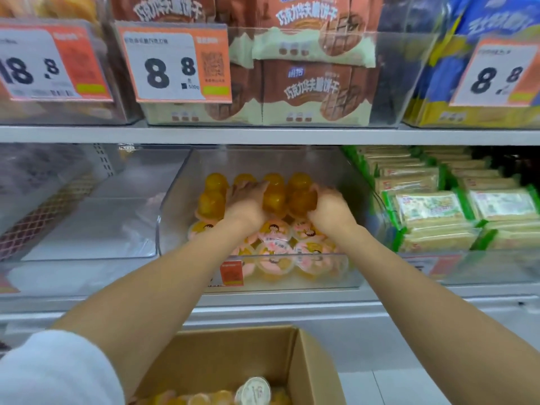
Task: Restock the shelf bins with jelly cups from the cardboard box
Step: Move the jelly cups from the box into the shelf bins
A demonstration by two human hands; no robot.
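Head view of a shop shelf with clear plastic bins on two levels. On the lower level a middle bin holds jelly cups: lid-up ones crowd its front edge, while orange cups stand upside down in rows toward its back wall, probably to pack the space tightly. Both bare arms reach over the bin's front edge. At the back rows, left hand closes around one inverted cup, and right hand clamps another orange cup, apparently pressing them into line. Below, at the bottom edge of the view, an open cardboard box holds more cups, so restocking looks unfinished. Beside the middle bin's right wall sit green-edged snack packets.
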